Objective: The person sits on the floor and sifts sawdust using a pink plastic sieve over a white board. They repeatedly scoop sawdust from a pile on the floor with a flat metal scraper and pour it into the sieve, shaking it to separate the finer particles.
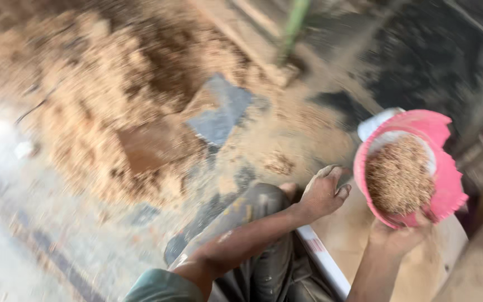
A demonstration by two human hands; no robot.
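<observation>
Presently your right hand (399,237) grips the pink bowl (448,184) of sawdust (399,176) from beneath, at four o'clock. Your left hand (322,193) hovers loosely open and empty beside it. At ten o'clock lies what looks, through blur, like a sawdust heap (102,100).

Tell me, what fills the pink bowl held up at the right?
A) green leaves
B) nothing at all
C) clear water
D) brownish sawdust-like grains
D: the pink bowl, gripped from below by the right hand, is heaped with brownish grainy stuff much like the big pile on the floor.
</observation>
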